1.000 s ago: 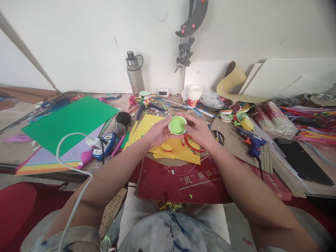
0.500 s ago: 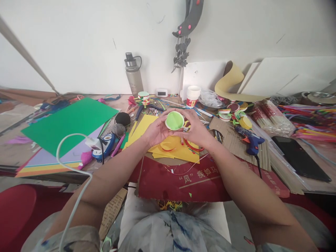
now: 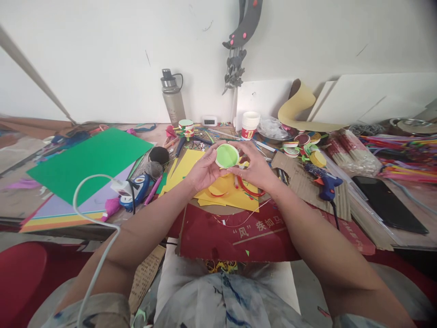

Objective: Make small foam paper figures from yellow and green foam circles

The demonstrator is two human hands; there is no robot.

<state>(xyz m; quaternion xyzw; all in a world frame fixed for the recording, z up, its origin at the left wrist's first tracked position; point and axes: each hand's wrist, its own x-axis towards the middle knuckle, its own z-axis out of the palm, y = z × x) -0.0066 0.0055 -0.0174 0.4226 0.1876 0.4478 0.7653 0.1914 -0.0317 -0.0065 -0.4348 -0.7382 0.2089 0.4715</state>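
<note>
Between my two hands is a small round paper cup piece (image 3: pixel 227 156) with a pale rim and a light green disc across its face, which is turned up toward me. My left hand (image 3: pixel 205 170) is closed on its left side, and my right hand (image 3: pixel 253 164) grips the right side with thumb and fingers. The fingers behind the piece are partly hidden. Below the hands lie yellow paper sheets (image 3: pixel 186 169), a yellow round piece (image 3: pixel 219 187) and a red ring (image 3: pixel 251 187). A red cardboard sheet (image 3: pixel 211 237) sits at the table's front edge.
On the left are a green sheet (image 3: pixel 90 161), a power strip (image 3: pixel 136 193) and a white cable (image 3: pixel 112 248). A bottle (image 3: pixel 173 102) and stacked paper cups (image 3: pixel 250 125) stand at the back. To the right are a blue glue gun (image 3: pixel 326 184) and a black phone (image 3: pixel 389 205).
The green-faced piece tilts very slightly between my hands, and the right fingers shift a little. Otherwise the hands stay in place, and the whole view moves marginally.
</note>
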